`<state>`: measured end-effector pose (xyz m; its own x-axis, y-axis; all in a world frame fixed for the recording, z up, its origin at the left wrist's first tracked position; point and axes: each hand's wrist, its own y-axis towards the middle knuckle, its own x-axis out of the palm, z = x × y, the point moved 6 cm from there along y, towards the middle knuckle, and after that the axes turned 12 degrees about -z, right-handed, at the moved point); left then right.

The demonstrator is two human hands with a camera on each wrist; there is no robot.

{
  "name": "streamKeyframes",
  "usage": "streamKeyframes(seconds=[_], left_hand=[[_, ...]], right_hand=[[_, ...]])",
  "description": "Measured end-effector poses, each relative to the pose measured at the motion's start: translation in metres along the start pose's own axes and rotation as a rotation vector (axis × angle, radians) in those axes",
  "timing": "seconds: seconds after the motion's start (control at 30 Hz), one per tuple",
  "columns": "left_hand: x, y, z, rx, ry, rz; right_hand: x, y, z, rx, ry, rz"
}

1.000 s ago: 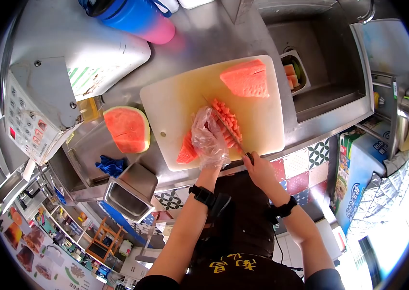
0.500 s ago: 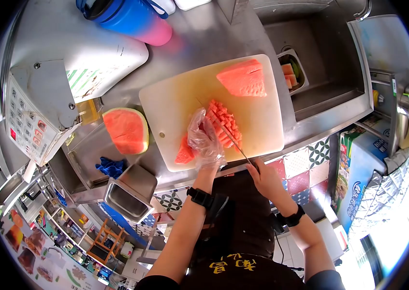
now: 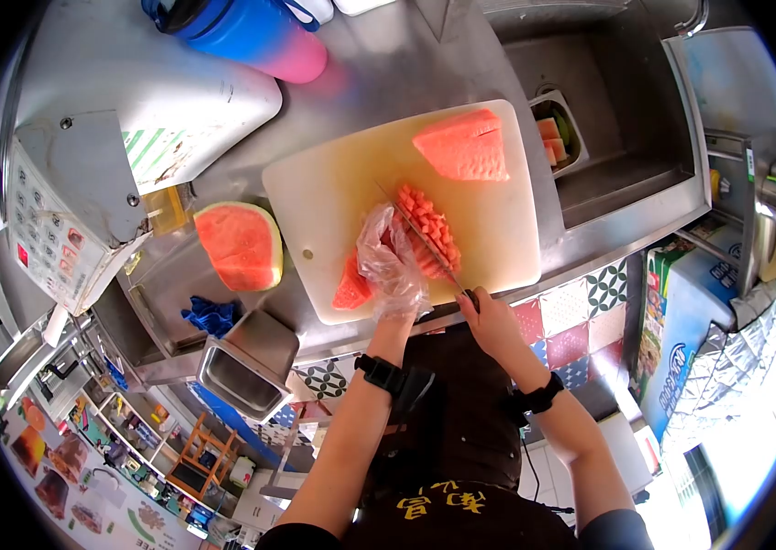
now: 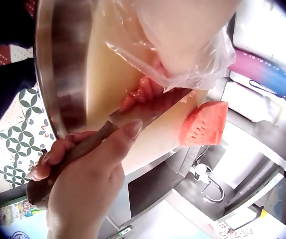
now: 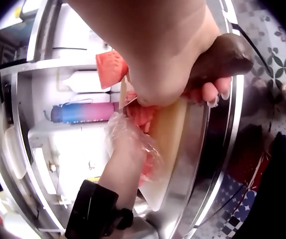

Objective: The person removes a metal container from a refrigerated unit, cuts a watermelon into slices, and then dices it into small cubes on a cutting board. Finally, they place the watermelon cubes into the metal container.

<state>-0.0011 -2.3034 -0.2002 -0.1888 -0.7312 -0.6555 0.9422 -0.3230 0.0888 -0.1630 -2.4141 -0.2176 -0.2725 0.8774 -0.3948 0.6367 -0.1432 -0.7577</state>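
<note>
My left hand (image 3: 389, 261), in a clear plastic glove, holds a piece of watermelon (image 3: 351, 286) down on the white cutting board (image 3: 315, 202). The hand covers most of that piece. Right beside the gloved fingers lies the blade of a kitchen knife (image 3: 423, 238), slanting across the fruit. My bare right hand (image 3: 495, 328) grips its dark handle (image 4: 85, 149) at the board's near edge. Small diced watermelon (image 3: 434, 225) is heaped along the blade's right side. A larger rindless watermelon chunk (image 3: 463, 147) sits at the board's far right corner.
Left of the board is a watermelon piece with rind (image 3: 239, 246). A blue cloth (image 3: 210, 315) and a steel container (image 3: 250, 367) are nearer. The sink (image 3: 622, 119) at right holds a small tub (image 3: 579, 158) of fruit pieces. A blue-pink bottle (image 3: 260, 41) stands behind.
The right hand drew the knife back toward the body, then moved it forward again over the fruit. My left hand has shifted slightly left, and more diced watermelon shows beside the blade.
</note>
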Motion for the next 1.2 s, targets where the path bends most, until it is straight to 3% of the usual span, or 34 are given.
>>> streamKeyframes(seconds=[0.07,0.17,0.23,0.4,0.47,0.53,0.6,0.67,0.8,0.87,0.97,1.2], left_hand=[[-0.003,-0.001,0.005,-0.035,0.045,-0.034],[0.001,-0.004,-0.014,-0.142,-0.330,-0.069],[-0.019,0.010,0.006,-0.212,-0.227,-0.246],[-0.026,0.014,-0.011,-0.185,-0.314,-0.357],[-0.035,0.009,-0.014,-0.329,-0.333,-0.490],[-0.037,0.010,-0.014,-0.413,-0.347,-0.511],[-0.038,0.012,-0.014,-0.382,-0.266,-0.516],[-0.038,0.012,-0.017,-0.238,-0.086,-0.501],[-0.027,0.005,-0.037,-0.205,-0.293,-0.470],[-0.031,0.011,-0.024,-0.154,-0.221,-0.506],[-0.032,0.012,-0.021,-0.210,-0.445,-0.399],[-0.030,0.006,-0.032,-0.275,-0.479,-0.467]], right_hand=[[-0.003,0.004,-0.003,-0.054,0.039,-0.003],[-0.011,0.003,-0.004,-0.110,0.055,0.040],[-0.009,-0.004,-0.008,-0.119,0.095,0.026],[-0.022,-0.028,-0.019,-0.076,0.075,-0.027],[-0.025,-0.035,-0.023,-0.088,0.098,-0.059],[-0.024,-0.036,-0.025,-0.094,0.100,-0.059],[-0.024,-0.035,-0.025,-0.088,0.080,-0.023],[-0.021,-0.033,-0.022,-0.064,0.070,-0.028],[-0.016,-0.024,-0.018,-0.047,0.098,-0.022],[-0.003,-0.008,-0.004,-0.052,0.029,-0.006],[-0.003,0.001,-0.005,-0.039,-0.005,-0.002],[-0.012,-0.006,-0.010,-0.090,0.082,-0.019]])
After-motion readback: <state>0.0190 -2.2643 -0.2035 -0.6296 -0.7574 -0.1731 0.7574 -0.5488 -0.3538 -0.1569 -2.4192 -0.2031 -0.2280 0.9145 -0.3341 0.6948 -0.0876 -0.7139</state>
